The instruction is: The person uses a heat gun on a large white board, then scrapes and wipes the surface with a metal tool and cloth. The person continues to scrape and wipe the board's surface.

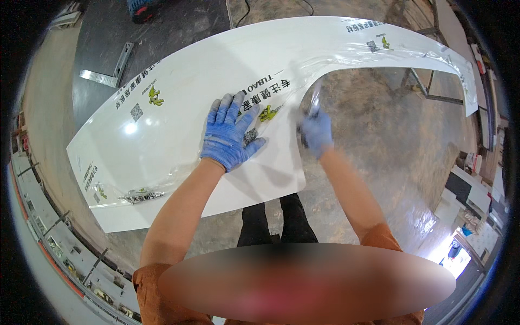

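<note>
A large white board (179, 70) with a long curved cut-out lies in front of me, covered in printed clear film that is wrinkled and loose along some edges. My left hand (230, 132), in a blue-grey glove, presses flat on its face with the fingers spread. At the inner edge of the cut-out, my gloved right hand (318, 130) is closed around a slim shiny tool (315, 100) pointing away from me. Motion blurs this hand and the tool, so its exact kind is unclear.
A metal square (103, 77) rests on the dark tabletop (189, 27) at the far left. Through the cut-out, a metal frame (441, 98) and the stained concrete floor (374, 114) show. White panels (476, 192) and other items stand at the right.
</note>
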A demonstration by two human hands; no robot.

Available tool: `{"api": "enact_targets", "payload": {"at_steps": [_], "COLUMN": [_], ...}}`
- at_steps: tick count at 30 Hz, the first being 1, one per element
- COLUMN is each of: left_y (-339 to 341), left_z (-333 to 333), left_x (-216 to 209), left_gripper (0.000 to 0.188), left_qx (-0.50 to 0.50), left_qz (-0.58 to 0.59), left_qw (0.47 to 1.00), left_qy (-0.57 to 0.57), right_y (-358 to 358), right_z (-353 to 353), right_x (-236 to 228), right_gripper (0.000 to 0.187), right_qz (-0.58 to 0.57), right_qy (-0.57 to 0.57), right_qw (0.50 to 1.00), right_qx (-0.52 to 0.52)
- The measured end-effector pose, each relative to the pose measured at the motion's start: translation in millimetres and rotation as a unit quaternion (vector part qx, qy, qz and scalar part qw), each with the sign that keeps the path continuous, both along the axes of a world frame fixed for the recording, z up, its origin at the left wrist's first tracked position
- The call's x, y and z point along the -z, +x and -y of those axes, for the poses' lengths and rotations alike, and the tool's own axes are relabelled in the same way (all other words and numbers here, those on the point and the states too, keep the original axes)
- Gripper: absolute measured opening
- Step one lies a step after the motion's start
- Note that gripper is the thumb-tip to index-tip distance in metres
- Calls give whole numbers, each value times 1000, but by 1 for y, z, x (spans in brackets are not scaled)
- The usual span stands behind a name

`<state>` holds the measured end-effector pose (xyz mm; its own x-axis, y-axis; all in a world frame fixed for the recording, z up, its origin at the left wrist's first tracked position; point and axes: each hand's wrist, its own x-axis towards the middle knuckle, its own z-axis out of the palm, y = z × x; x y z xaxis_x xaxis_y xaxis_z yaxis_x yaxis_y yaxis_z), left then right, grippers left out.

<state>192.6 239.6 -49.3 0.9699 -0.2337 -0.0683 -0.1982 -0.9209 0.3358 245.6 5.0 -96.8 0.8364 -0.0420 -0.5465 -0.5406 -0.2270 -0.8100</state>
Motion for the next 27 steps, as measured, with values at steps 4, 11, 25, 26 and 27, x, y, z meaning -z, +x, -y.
{"api": "enact_targets", "payload": {"at_steps": [4,11,25,26,27], "left_y": [0,-1,1,1,1], "left_z": [-1,-1,1,1,0], "left_x": [-1,0,-1,-1,0], "left_gripper": [74,74,74,74,74], "left_qx": [0,0,5,8,9], "left_qz": [-5,9,15,22,28], "left_qw": [1000,1000,1000,1000,1000], "left_qy": [0,-9,-8,-4,-6], "right_y": [-87,-33,47,51,56], "right_z": [54,84,54,54,52], "right_x": [-12,-24,-7,-4,-1], "right_gripper": [43,43,33,37,44], "right_qz": [-104,-125,304,370,349], "right_qy": [-113,72,-230,-286,-308], "right_qw": [964,990,917,872,872], "right_qx": [-216,9,-119,-143,-152]}}
